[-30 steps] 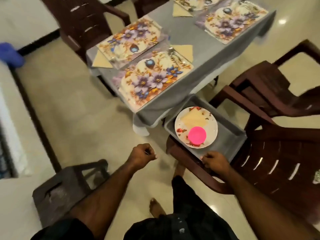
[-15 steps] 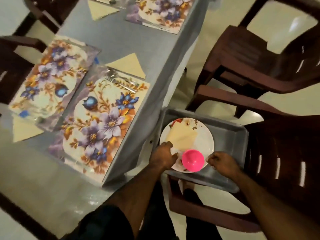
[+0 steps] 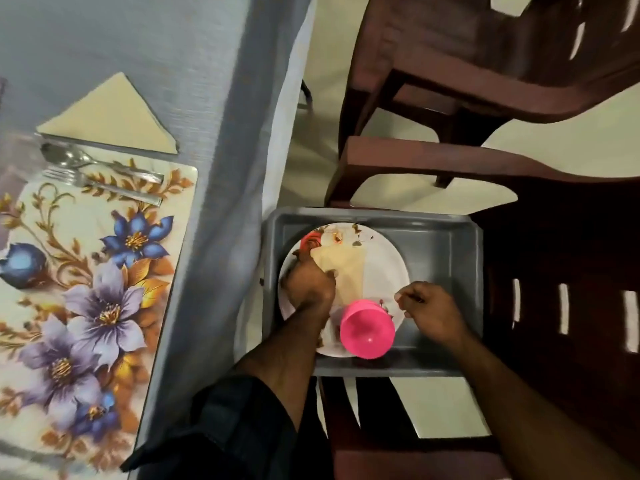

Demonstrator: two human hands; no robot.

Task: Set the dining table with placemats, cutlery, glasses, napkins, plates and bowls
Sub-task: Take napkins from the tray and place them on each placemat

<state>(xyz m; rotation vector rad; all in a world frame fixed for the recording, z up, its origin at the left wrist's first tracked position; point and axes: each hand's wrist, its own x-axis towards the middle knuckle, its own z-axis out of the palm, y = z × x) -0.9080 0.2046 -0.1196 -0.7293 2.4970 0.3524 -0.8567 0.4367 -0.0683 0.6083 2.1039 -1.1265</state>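
A white flowered plate (image 3: 384,258) lies in a grey tray (image 3: 446,225) on a brown chair seat. On the plate are a folded yellow napkin (image 3: 348,268) and a pink bowl (image 3: 367,329), the bowl at the near edge. My left hand (image 3: 308,284) is curled over the plate's left rim, thumb on the napkin. My right hand (image 3: 431,308) is curled at the plate's right rim. On the table to the left lies a floral placemat (image 3: 104,271) bearing a spoon (image 3: 100,162) and a fork (image 3: 104,187), with a triangular yellow napkin (image 3: 110,116) beyond it.
The table (image 3: 156,46) has a grey cloth that hangs down next to the tray. The brown chair (image 3: 561,306) holding the tray has its slatted back at right. A second brown chair (image 3: 485,64) stands beyond it. Pale floor shows between the chairs.
The view has come closer and now looks straight down on the tray. My left hand has moved further onto the plate's left side, and my right hand stays at its right rim.
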